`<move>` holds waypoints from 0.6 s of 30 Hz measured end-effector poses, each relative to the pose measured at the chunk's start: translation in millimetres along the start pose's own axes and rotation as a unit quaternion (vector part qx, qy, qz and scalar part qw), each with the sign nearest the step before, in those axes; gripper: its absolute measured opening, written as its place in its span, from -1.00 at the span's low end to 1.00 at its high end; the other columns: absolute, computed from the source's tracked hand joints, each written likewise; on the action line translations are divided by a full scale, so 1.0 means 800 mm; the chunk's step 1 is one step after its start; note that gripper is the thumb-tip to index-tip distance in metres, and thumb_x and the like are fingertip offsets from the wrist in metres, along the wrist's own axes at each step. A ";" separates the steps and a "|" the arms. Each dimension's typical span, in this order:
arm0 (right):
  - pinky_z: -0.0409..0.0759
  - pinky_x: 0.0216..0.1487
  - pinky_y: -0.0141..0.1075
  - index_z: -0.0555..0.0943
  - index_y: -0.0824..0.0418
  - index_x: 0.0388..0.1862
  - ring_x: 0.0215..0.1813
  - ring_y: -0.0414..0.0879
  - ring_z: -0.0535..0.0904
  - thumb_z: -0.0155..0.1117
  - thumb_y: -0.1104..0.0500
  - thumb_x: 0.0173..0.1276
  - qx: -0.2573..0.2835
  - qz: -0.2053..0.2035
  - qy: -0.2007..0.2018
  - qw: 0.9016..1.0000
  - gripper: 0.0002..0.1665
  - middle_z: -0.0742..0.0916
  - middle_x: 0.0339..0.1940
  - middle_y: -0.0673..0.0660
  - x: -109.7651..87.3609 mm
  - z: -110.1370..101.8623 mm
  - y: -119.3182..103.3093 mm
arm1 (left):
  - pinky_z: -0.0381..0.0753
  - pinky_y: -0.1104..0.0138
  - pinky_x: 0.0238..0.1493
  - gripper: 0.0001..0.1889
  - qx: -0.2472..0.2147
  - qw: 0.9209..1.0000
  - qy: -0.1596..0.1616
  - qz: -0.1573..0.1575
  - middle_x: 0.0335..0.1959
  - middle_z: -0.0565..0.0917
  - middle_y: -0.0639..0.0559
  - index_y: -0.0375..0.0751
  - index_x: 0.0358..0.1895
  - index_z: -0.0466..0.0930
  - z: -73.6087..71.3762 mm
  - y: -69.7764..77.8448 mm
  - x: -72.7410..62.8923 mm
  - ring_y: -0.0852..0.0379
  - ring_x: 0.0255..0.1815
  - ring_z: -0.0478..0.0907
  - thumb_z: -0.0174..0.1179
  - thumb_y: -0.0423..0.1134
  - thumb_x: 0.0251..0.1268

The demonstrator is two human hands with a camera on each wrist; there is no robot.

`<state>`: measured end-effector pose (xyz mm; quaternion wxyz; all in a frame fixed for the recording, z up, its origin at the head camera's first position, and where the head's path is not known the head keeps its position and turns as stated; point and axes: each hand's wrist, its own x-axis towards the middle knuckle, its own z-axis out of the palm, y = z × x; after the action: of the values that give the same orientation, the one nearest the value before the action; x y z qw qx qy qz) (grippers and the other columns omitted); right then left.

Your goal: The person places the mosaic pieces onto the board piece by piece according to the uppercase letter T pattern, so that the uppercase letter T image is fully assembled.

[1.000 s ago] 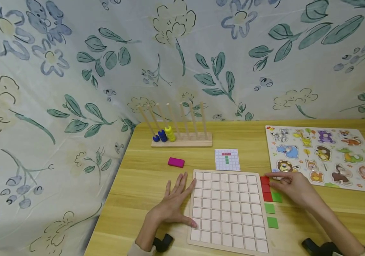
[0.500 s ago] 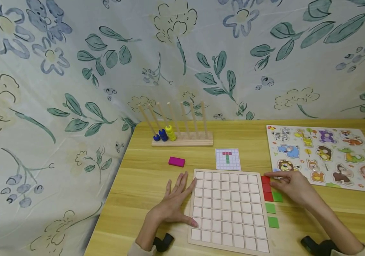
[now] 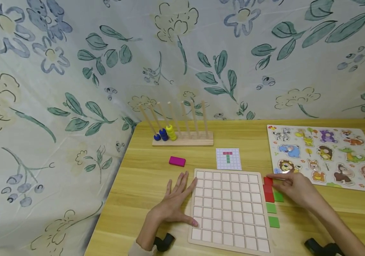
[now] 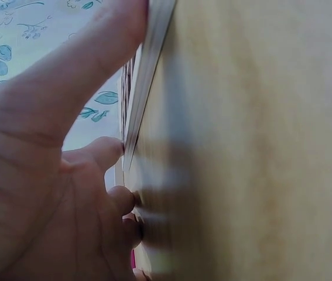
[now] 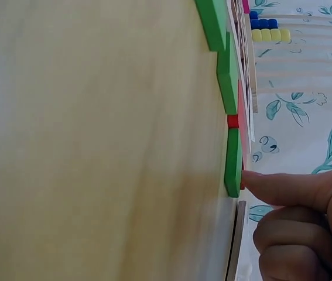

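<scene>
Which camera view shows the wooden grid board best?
The head view shows the wooden grid board from above, nearly whole. The left wrist view catches mainly its side edge by the left hand; the right wrist view, only a thin strip beyond the green tiles.

The wooden counter (image 3: 131, 177) bears a rack (image 3: 191, 141) near its far edge, a pink block (image 3: 177, 161), a card (image 3: 228, 159), a board (image 3: 226, 205) with red tiles (image 3: 268, 196) and green tiles (image 3: 271, 208) alongside, and a puzzle (image 3: 334, 165).
</scene>
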<state>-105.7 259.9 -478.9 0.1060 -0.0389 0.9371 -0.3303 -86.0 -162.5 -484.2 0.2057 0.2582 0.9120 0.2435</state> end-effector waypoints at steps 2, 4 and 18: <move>0.14 -0.57 -0.38 0.70 0.17 0.25 -0.61 -0.26 0.11 0.42 0.17 0.39 0.000 -0.001 -0.001 1.000 -0.54 0.29 -0.69 -0.08 0.000 0.001 0.000 | -0.56 -0.31 0.62 0.44 0.000 1.000 0.000 0.001 0.72 -0.48 -0.18 0.02 0.72 -0.27 0.000 0.000 0.000 -0.16 0.74 -0.54 0.61 0.25 -0.13; 0.13 -0.57 -0.38 0.71 0.18 0.24 -0.61 -0.26 0.11 0.44 0.18 0.36 -0.002 -0.003 0.002 1.000 -0.54 0.29 -0.69 -0.08 0.000 0.002 0.000 | -0.56 -0.31 0.62 0.44 0.001 1.000 0.000 0.001 0.72 -0.48 -0.18 0.02 0.72 -0.26 0.000 0.000 0.000 -0.16 0.74 -0.54 0.61 0.25 -0.13; 0.24 -0.60 -0.40 0.63 0.36 0.14 -0.66 -0.26 0.28 0.36 0.23 0.41 0.001 -0.015 -0.041 0.999 -0.63 0.38 -0.69 -0.08 0.011 -0.004 -0.003 | -0.56 -0.31 0.62 0.45 0.007 1.000 0.002 0.003 0.72 -0.48 -0.19 0.01 0.72 -0.27 0.000 0.000 0.001 -0.17 0.74 -0.54 0.61 0.26 -0.13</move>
<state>-114.8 258.6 -476.6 0.1397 -0.0668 0.9310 -0.3305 -86.3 -162.0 -484.3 0.2015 0.2617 0.9134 0.2379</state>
